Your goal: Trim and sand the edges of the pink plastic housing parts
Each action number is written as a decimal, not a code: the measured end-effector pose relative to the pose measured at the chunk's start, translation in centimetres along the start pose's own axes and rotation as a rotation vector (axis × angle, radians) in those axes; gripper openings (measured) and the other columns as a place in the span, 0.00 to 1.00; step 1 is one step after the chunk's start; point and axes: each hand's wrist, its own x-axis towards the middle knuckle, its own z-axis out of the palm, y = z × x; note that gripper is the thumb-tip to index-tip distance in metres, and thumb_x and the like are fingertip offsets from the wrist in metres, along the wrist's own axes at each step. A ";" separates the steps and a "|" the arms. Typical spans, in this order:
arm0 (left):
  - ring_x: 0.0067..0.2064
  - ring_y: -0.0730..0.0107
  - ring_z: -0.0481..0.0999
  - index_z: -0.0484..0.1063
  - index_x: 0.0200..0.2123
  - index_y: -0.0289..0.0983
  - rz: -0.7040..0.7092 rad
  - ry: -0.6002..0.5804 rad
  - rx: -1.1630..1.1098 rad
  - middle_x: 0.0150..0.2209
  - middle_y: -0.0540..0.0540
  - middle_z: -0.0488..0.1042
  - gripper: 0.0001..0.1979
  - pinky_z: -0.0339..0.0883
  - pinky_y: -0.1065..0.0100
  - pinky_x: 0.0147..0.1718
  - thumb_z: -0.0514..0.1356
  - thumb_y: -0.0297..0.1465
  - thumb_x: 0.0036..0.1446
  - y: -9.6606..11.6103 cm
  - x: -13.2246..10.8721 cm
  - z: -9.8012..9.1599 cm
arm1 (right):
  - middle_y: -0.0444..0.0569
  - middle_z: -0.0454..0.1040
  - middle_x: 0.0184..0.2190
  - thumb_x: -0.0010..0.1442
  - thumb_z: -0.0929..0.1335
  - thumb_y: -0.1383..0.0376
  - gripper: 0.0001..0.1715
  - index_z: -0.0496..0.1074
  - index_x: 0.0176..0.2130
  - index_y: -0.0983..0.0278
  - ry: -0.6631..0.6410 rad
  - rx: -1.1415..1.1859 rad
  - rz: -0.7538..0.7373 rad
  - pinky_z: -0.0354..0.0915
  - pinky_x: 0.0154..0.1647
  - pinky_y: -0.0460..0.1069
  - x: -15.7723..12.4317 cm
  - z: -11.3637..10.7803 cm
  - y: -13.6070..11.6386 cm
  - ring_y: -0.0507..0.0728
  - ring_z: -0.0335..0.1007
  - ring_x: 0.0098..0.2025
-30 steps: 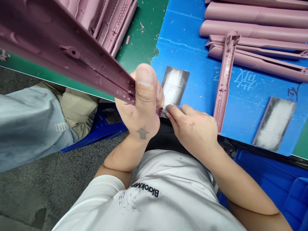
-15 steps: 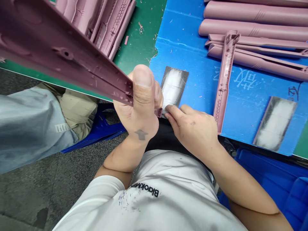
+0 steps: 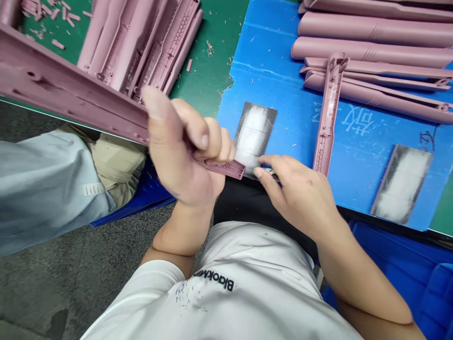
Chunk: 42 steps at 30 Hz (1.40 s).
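Note:
My left hand [image 3: 191, 151] is wrapped round a long pink plastic shell half [image 3: 85, 99], tilted with its hollow, ribbed side showing. The shell's far part reaches to the upper left and its short end sticks out below my fingers. My right hand [image 3: 297, 193] is pinched just right of that end, apart from it. Something thin and pale, mostly hidden, lies under its fingers; I cannot make out what. Behind the fingertips lies a dark abrasive sheet [image 3: 256, 127], whitened with dust, on the blue corrugated board [image 3: 283, 85].
Pink shells [image 3: 354, 28] are stacked on the board at the upper right, one narrow shell [image 3: 329, 113] standing out lengthwise. Another abrasive sheet [image 3: 401, 184] lies right. More shells [image 3: 141, 52] and scraps [image 3: 58, 45] cover the green table. A person's clothed leg [image 3: 46, 184] is at left.
My left hand has moved left and turned, carrying the shell lower, so its short end now shows. My right hand has drawn slightly right, away from it.

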 end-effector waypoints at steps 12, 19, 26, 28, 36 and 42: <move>0.19 0.73 0.40 0.46 0.21 0.39 -0.256 -0.268 -0.214 0.19 0.55 0.37 0.33 0.51 0.67 0.17 0.54 0.48 0.74 1.5 -0.4 1.9 | 0.37 0.60 0.26 0.72 0.72 0.53 0.16 0.79 0.50 0.62 0.031 0.960 0.168 0.53 0.26 0.45 -4.4 -0.6 3.0 0.49 0.53 0.26; 0.17 0.73 0.43 0.52 0.23 0.41 -0.215 -0.348 -0.228 0.18 0.55 0.42 0.37 0.51 0.67 0.16 0.57 0.66 0.61 -1.5 -0.1 2.7 | 0.38 0.59 0.26 0.70 0.74 0.54 0.14 0.80 0.46 0.61 0.151 1.089 0.217 0.54 0.29 0.46 -6.4 -0.6 4.1 0.50 0.52 0.28; 0.17 0.77 0.41 0.52 0.23 0.39 -0.243 -0.244 -0.252 0.18 0.55 0.39 0.34 0.46 0.67 0.16 0.56 0.60 0.68 -0.5 -2.0 6.6 | 0.41 0.64 0.28 0.69 0.75 0.54 0.13 0.81 0.46 0.59 0.168 1.126 0.251 0.55 0.29 0.47 -7.4 -0.2 5.2 0.51 0.55 0.30; 0.17 0.79 0.41 0.50 0.23 0.39 -0.252 -0.237 -0.279 0.18 0.56 0.39 0.34 0.42 0.68 0.15 0.58 0.56 0.70 0.0 -2.4 7.6 | 0.42 0.67 0.29 0.69 0.74 0.54 0.13 0.81 0.46 0.59 0.167 1.127 0.258 0.55 0.29 0.47 -7.5 0.0 5.4 0.52 0.57 0.31; 0.15 0.79 0.42 0.51 0.19 0.37 -0.241 -0.191 -0.241 0.16 0.54 0.40 0.35 0.41 0.69 0.12 0.54 0.51 0.73 0.2 -3.2 9.3 | 0.40 0.67 0.29 0.70 0.72 0.56 0.11 0.78 0.41 0.60 0.180 1.084 0.260 0.56 0.30 0.47 -7.1 -0.2 5.1 0.50 0.57 0.30; 0.15 0.81 0.42 0.50 0.19 0.37 -0.168 -0.266 -0.204 0.15 0.55 0.41 0.37 0.42 0.70 0.12 0.62 0.54 0.68 -0.6 -3.9 9.4 | 0.38 0.63 0.27 0.67 0.68 0.63 0.05 0.72 0.37 0.61 0.211 1.040 0.279 0.55 0.30 0.47 -6.2 -0.3 4.4 0.50 0.55 0.28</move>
